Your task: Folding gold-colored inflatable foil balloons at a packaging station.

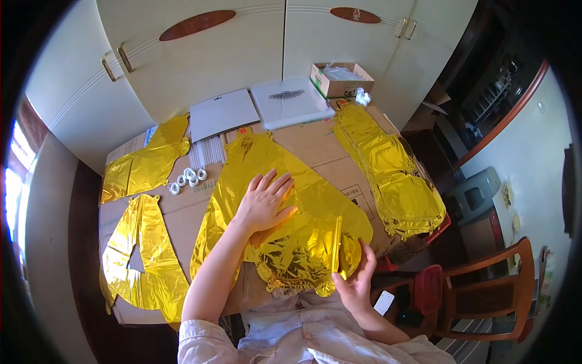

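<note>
A flat gold foil balloon (260,161) lies across the middle of the cardboard-covered table. My left hand (262,203) rests on it, palm down with the fingers stretched out. Nearer to me, part of the foil is folded over and crumpled, its shiny side catching the light. At the right of this fold my right hand (357,282) grips the foil's edge between thumb and fingers; part of the grip is hidden by the foil. To the left lies a flat gold letter-shaped balloon (142,273) with a triangular opening.
More gold foil (145,158) lies at the far left, and a stack of foil balloons (397,176) at the right. Behind are white tape rolls (191,176), white sticks (208,151), a grey-white folder (224,118), a clear bag (291,109) and an open box (339,88). A wooden chair (518,285) stands right.
</note>
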A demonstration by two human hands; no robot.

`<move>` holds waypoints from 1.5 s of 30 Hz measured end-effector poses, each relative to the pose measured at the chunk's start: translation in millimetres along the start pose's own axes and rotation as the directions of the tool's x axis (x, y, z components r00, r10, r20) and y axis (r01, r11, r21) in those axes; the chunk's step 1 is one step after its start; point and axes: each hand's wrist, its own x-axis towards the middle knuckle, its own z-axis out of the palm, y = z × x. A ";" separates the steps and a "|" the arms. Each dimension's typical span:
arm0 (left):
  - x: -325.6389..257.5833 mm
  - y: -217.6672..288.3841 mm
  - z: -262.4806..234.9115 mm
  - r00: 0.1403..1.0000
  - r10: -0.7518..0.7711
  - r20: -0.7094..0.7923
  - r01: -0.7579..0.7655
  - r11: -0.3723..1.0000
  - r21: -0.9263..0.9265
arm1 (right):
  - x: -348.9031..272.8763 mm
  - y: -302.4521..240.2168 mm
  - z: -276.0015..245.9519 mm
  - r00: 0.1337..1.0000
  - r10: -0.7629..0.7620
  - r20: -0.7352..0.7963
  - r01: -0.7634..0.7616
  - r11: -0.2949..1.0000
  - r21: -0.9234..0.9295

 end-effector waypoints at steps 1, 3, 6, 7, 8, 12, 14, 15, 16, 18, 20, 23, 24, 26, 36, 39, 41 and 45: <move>-0.4 -0.4 0.0 1.000 0.000 -0.003 0.000 1.000 0.003 | -1.2 -1.0 -2.1 0.995 0.094 -0.015 -0.092 0.992 0.082; 0.3 0.9 -1.2 1.000 -0.005 0.012 0.005 1.000 0.022 | -0.6 -4.4 -12.2 0.957 0.283 0.068 -0.289 0.951 0.111; 1.2 4.0 -6.1 1.000 -0.002 0.024 0.001 0.999 0.050 | 1.9 -5.9 -16.6 0.960 0.270 0.077 -0.266 0.962 -0.060; 1.4 5.0 -6.7 1.000 0.001 0.026 -0.002 0.998 0.060 | 0.7 2.3 -23.6 0.976 0.193 0.104 -0.165 0.959 -0.231; 1.4 4.8 -7.2 1.000 -0.001 0.030 -0.001 0.998 0.064 | 3.8 1.7 -23.3 0.982 0.119 0.148 -0.053 0.920 -0.389; 1.5 5.0 -8.5 0.999 -0.006 0.034 0.004 0.998 0.063 | 13.2 -11.6 -12.5 0.955 -0.118 0.271 0.288 0.586 -0.757; 2.0 5.6 -9.4 0.999 -0.008 0.037 0.006 0.999 0.053 | 17.9 -9.7 -10.7 0.959 -0.089 0.270 0.260 0.655 -0.709; 2.6 6.0 -10.3 0.999 -0.008 0.041 0.007 0.999 0.047 | 19.9 -4.4 -10.7 0.961 -0.094 0.260 0.254 0.671 -0.696; 3.1 6.3 -10.7 0.999 -0.009 0.045 0.007 0.999 0.041 | 21.0 -1.5 -10.7 0.963 -0.099 0.249 0.248 0.687 -0.683; 1.6 5.4 -10.8 0.999 -0.013 0.045 0.012 1.000 0.028 | 22.4 -0.9 -12.1 0.963 -0.148 0.225 0.264 0.686 -0.678; 1.3 5.1 -10.6 0.999 -0.011 0.043 0.011 1.000 0.018 | 22.8 2.2 -16.8 0.963 -0.194 0.187 0.269 0.647 -0.714; 1.8 5.6 -9.0 0.999 -0.006 0.038 0.006 1.000 0.011 | 22.6 -2.9 -23.0 0.957 -0.200 0.209 0.286 0.535 -0.795; 1.5 5.5 -8.7 0.999 -0.008 0.037 0.007 1.000 0.011 | 22.5 -7.2 -23.3 0.948 -0.209 0.240 0.313 0.471 -0.825; 1.4 5.6 -9.8 0.999 -0.015 0.047 0.014 1.000 0.020 | 25.1 -18.8 -18.1 0.934 -0.174 0.313 0.358 0.435 -0.826; 0.6 3.7 -7.6 1.000 -0.005 0.025 0.005 1.000 0.000 | 29.0 -8.8 -9.7 0.906 -0.119 0.406 0.422 0.324 -0.847; 0.5 2.4 -7.1 0.999 0.003 0.032 -0.003 1.000 0.030 | 31.2 -22.2 0.3 0.858 -0.143 0.493 0.508 0.379 -0.773; 1.2 2.2 -6.2 0.999 0.002 0.038 -0.004 0.999 0.041 | 35.7 -26.4 3.9 0.782 -0.122 0.611 0.601 0.408 -0.688; 1.2 4.1 -6.7 0.998 -0.017 0.054 0.015 0.999 0.029 | 36.2 -24.6 9.2 0.661 -0.055 0.748 0.695 0.422 -0.582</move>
